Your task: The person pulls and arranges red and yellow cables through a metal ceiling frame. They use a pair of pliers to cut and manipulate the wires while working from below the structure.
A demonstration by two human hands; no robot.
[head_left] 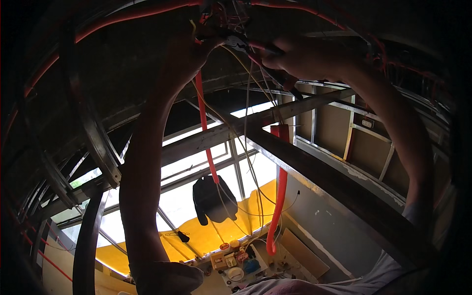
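At the top of the head view my right hand (307, 59) grips red and black pliers (236, 43), its fingers round the handles. My left hand (189, 59) is raised beside the pliers' jaws, fingers closed among a bundle of wires (231, 14); what exactly it pinches is too dark to make out. Thin loose wires (246, 118) dangle below the hands. A red conduit (202, 113) hangs down past my left hand, and another red conduit (280, 196) hangs lower on the right.
Metal ceiling frames (314, 187) cross close below my arms, with more beams (93, 128) at left. A dark jacket (214, 199) hangs before windows with yellow sheeting (182, 248). A cluttered work surface (275, 265) lies far below.
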